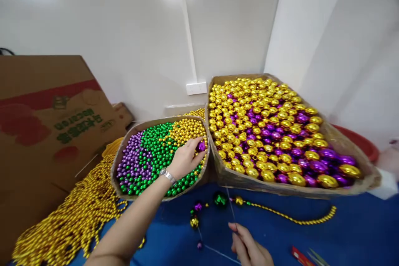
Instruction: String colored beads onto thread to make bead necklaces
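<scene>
My left hand [185,158], with a metal watch [168,176] on its wrist, reaches over the box of small beads [160,145]. Its thumb and fingers close around a shiny purple bead [201,146], larger than the beads near it. My right hand [249,249] pinches a thin string [231,208] above the blue table. Along the strand lie a large green bead [220,199], a gold bead [194,222], a purple bead [198,206] and a gold bead chain [289,217]. A small purple bead [199,245] sits lower on the string.
A big box [249,183] of gold and purple beads stands at right. Gold bead strands [71,208] heap at left beside a cardboard carton [40,141]. A red-handled tool [301,256] lies at front right. Behind are a red basin [355,141] and part of another person's hand [388,158].
</scene>
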{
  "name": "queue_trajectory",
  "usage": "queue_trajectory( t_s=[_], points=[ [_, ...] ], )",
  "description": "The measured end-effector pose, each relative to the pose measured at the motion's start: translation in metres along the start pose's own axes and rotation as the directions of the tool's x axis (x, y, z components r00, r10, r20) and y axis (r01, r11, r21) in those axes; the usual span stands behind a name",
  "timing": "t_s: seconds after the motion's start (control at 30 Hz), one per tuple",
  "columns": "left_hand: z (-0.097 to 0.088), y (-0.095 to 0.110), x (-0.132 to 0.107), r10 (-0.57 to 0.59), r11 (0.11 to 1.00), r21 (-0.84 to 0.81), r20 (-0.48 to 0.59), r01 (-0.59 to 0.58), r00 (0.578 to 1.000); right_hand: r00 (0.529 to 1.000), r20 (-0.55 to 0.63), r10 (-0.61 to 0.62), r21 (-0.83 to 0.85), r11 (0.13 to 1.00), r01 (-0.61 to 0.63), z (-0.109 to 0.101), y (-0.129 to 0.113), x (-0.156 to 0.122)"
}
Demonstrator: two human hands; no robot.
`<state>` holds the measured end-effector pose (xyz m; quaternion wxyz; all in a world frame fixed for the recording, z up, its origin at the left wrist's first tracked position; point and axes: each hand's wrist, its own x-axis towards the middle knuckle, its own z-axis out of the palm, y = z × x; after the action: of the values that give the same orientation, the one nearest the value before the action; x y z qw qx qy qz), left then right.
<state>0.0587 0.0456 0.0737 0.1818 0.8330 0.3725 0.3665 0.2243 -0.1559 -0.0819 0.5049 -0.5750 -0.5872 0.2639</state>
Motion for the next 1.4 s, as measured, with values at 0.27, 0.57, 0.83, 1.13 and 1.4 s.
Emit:
queue_trajectory(
  t_s=[0.27, 0.57, 0.83, 1.13, 1.4],
  points=[
    [0.002, -0.059, -0.083, -0.094, 0.989, 0.119, 0.048, 0.088, 0.994, 0.946, 0.141, -0.293, -0.172, 0.933, 0.315, 0.012, -0.015, 0.02],
    [-0.009, -0.02, -0.095, -0.389, 0.498, -0.803, 0.131, 0.328, 0.912, 0.914, 0.129, -0.384, -0.258, 0.877, 0.405, 0.019, -0.027, 0.026],
    [-0.004, -0.015, -0.103, -0.475, 0.051, -0.943, 0.266, 0.328, 0.839, 0.893, 0.145, -0.426, -0.291, 0.844, 0.45, 0.018, -0.03, 0.025],
    [-0.003, -0.016, -0.113, -0.427, 0.055, -0.918, 0.333, 0.392, 0.841, 0.931, 0.153, -0.33, -0.318, 0.876, 0.363, 0.003, -0.034, 0.021],
    [-0.002, -0.018, -0.121, -0.4, 0.057, -0.916, 0.343, 0.396, 0.85, 0.882, 0.194, -0.43, -0.363, 0.803, 0.472, 0.005, -0.032, 0.018]
  ],
)
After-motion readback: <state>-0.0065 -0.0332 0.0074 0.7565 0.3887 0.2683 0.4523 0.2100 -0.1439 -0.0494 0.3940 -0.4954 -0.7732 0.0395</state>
